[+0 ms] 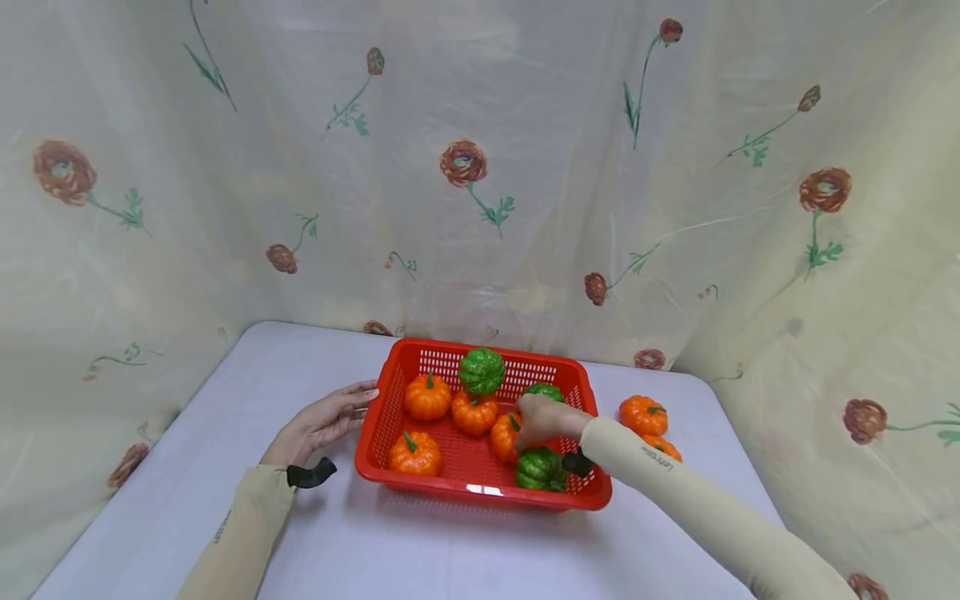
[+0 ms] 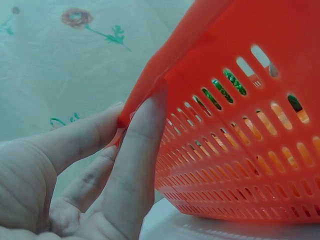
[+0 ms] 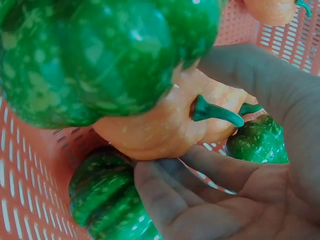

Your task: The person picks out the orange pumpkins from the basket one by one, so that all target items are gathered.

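At the left end of the red plastic basket [image 1: 487, 493], my left hand [image 1: 322, 425] pinches the rim between thumb and fingers, as the left wrist view shows. My right hand [image 1: 551, 419] reaches down inside the basket's right part. In the right wrist view its thumb and fingers grip an orange toy pumpkin [image 3: 155, 130] from two sides. A large green pumpkin [image 3: 95, 60] overlaps it there, and another green pumpkin [image 3: 110, 195] lies below. From the head, a green pumpkin [image 1: 540, 469] shows just below the right hand and one more green pumpkin [image 1: 543, 390] beyond it.
Toward the basket's left are orange pumpkins [image 1: 427, 397], with a green pumpkin [image 1: 482, 371] resting against another orange one [image 1: 474, 415]. Outside, right of the basket, two orange pumpkins [image 1: 642, 415] lie on the white table [image 1: 315, 358]. A flowered curtain [image 1: 525, 167] hangs behind.
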Motion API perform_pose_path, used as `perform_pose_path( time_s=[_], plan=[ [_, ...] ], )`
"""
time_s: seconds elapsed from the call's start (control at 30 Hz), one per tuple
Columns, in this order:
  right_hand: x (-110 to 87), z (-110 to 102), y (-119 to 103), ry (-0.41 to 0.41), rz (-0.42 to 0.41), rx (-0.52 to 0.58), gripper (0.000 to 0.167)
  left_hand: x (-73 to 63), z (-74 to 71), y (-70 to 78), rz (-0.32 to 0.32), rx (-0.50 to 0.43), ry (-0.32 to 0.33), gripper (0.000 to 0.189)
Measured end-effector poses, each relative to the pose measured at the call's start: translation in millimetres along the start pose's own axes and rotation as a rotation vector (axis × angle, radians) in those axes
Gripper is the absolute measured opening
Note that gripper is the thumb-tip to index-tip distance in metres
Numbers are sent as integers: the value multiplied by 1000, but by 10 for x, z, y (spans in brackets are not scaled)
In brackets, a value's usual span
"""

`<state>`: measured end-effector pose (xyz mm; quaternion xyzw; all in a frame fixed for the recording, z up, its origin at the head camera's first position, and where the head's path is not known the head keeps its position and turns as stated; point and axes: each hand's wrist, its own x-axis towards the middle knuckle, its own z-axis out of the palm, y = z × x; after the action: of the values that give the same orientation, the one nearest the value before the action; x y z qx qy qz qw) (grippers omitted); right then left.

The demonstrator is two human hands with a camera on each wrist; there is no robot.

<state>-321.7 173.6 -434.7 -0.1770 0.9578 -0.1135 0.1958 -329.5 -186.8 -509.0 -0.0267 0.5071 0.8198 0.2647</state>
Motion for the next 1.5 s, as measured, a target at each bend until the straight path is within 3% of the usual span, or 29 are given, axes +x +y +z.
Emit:
perform_pose_path(
  time_s=[0.17, 0.5, 0.73, 0.93, 1.23, 1.5],
  plan=[
    [20, 10, 43, -20, -37, 4, 25, -13, -7, -3, -11, -18, 11, 61],
    [-8, 69, 68, -18, -57, 26, 42, -72, -11, -3, -40, -64, 88, 67],
    [-26, 64, 96, -13, -62, 68, 63, -7, -9, 2, -21, -44, 10, 61],
    [-93, -28, 119, 12, -74, 146, 66, 12, 9, -2, -10, 1, 27, 62],
    [-285, -233, 173, 45, -151, 179, 67, 18, 19, -10, -16, -7, 38, 62],
    [-624, -422, 319, 30, -165, 266, 71, -5, 6, -1, -28, -55, 18, 66]
  ],
)
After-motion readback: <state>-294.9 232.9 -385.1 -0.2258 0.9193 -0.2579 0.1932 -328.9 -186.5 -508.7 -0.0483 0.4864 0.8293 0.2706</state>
